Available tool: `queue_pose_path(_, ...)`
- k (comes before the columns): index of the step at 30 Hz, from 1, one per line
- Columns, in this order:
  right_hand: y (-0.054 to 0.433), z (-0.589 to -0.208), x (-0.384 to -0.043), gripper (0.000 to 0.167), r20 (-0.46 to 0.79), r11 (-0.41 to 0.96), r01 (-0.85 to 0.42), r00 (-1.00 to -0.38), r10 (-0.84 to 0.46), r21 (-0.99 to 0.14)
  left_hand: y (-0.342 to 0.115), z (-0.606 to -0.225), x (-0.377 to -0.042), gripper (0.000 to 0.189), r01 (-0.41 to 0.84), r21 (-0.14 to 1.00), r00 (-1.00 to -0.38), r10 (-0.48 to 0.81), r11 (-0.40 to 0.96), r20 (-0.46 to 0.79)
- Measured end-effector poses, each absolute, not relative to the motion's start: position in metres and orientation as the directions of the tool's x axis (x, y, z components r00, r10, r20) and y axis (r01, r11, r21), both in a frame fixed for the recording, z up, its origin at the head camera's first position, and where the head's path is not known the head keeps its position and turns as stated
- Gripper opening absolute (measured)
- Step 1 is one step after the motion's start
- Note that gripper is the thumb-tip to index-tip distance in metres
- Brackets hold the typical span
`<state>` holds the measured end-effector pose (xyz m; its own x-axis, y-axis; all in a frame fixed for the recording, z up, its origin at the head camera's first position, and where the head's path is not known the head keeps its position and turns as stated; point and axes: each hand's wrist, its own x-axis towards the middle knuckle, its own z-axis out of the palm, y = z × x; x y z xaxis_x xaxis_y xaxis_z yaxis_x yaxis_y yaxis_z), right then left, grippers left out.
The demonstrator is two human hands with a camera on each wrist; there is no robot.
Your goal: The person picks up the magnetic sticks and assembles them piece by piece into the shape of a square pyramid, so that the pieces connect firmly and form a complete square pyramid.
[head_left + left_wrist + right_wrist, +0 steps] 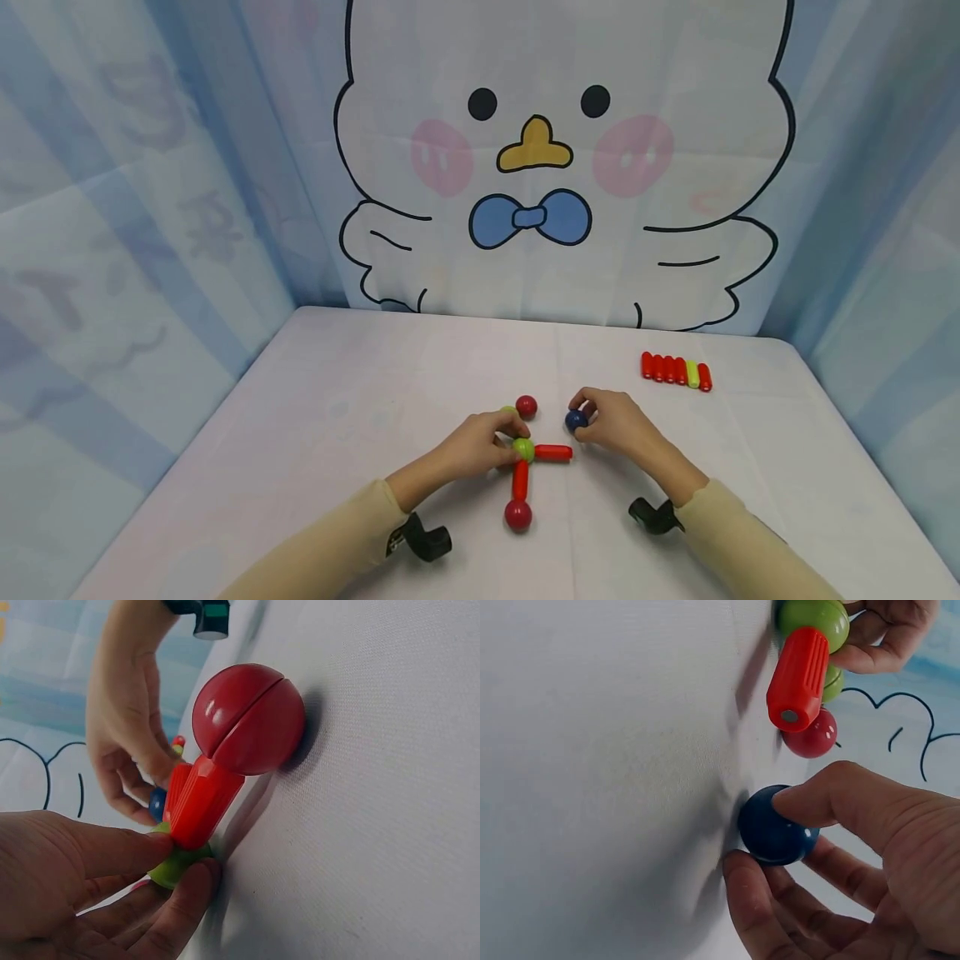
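My left hand (480, 443) pinches a green ball (524, 451) between thumb and fingers. From that ball one red rod (553, 452) points right, its free end showing a grey metal disc in the right wrist view. Another red rod (521, 481) runs toward the near side and meets a dark red ball (249, 718) with a groove across it. My right hand (613, 421) holds a blue ball (778, 825) between thumb and fingers, close to the table and apart from the right-pointing rod. Fingers of the left hand hide part of the green ball.
Behind the left hand sit a second red ball (527, 407) and another green ball (508, 410), mostly hidden. A row of several red rods with one yellow-green rod (692, 373) lies at the back right of the white table (360, 367). A printed curtain (532, 275) hangs behind.
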<state>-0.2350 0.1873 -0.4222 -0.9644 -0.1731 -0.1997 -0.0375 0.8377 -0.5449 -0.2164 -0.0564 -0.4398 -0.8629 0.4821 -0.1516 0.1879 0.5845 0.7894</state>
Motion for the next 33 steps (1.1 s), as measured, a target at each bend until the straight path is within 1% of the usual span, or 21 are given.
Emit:
queue_pose_path(7,0.195,-0.42,-0.225,0.043,-0.241,0.84,-0.009,-0.956,-0.166,-0.542,-0.058,-0.442,-0.217,0.023,0.198,0.789,-0.861,0.488,0.581,-0.143)
queue_pose_path(16,0.195,-0.423,-0.209,0.049,-0.254,0.837,-0.029,-0.946,-0.199,-0.546,-0.059,-0.441,-0.217,0.023,0.211,0.781,-0.857,0.495,0.588,-0.142)
queue_pose_path(22,0.191,-0.422,-0.201,0.052,-0.261,0.81,-0.029,-0.939,-0.222,-0.586,-0.057,-0.44,-0.216,0.023,0.207,0.777,-0.857,0.494,0.594,-0.148)
queue_pose_path(25,0.191,-0.42,-0.198,0.051,-0.253,0.796,-0.041,-0.937,-0.24,-0.604,-0.057,-0.44,-0.216,0.024,0.199,0.781,-0.858,0.49,0.592,-0.153)
queue_pose_path(33,0.191,-0.418,-0.198,0.045,-0.255,0.798,-0.053,-0.933,-0.253,-0.601,-0.058,-0.442,-0.215,0.024,0.203,0.781,-0.86,0.488,0.59,-0.146)
